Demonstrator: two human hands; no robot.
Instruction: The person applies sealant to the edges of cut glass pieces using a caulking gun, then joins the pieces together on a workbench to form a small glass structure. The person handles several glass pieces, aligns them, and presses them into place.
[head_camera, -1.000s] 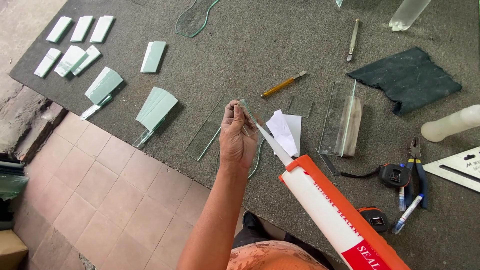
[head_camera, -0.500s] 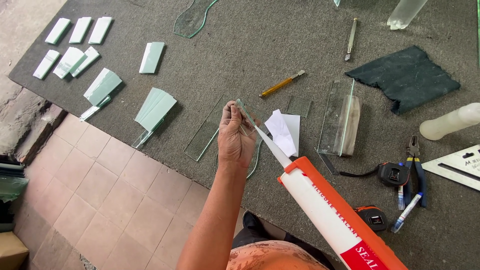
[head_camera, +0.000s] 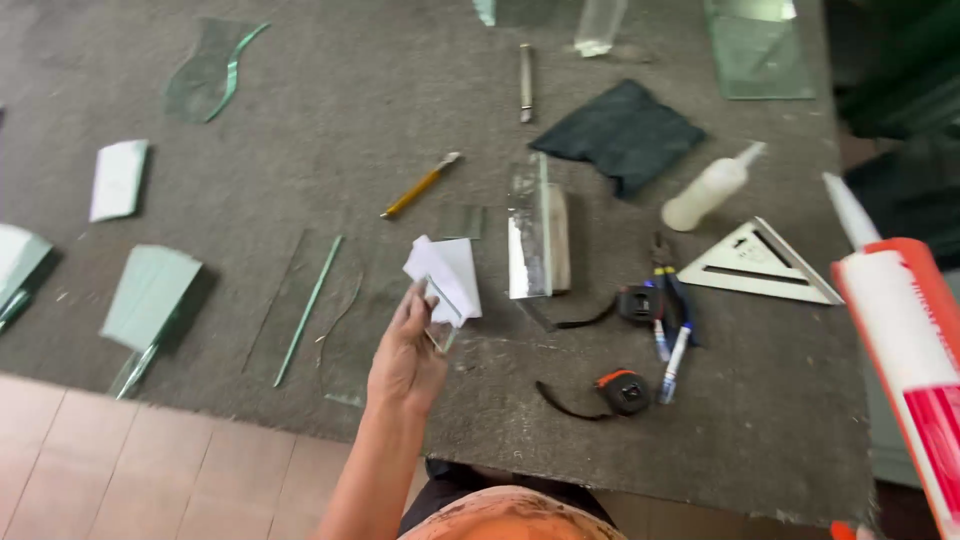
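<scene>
Glass is the work here: the left hand (head_camera: 408, 358) pinches a small clear glass piece (head_camera: 440, 318) by its edge, held just above the grey felt mat (head_camera: 330, 110) beside a folded white paper (head_camera: 448, 275). At the right edge an orange-and-white sealant cartridge (head_camera: 905, 350) rises with its nozzle pointing away; the right hand is out of view. This looks like the sealing step, with the nozzle well apart from the glass. Bringing the tip to the held edge calls for a steady grip.

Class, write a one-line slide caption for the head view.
Left hand holds a small glass piece above grey carpet; sealant cartridge at right.
</scene>
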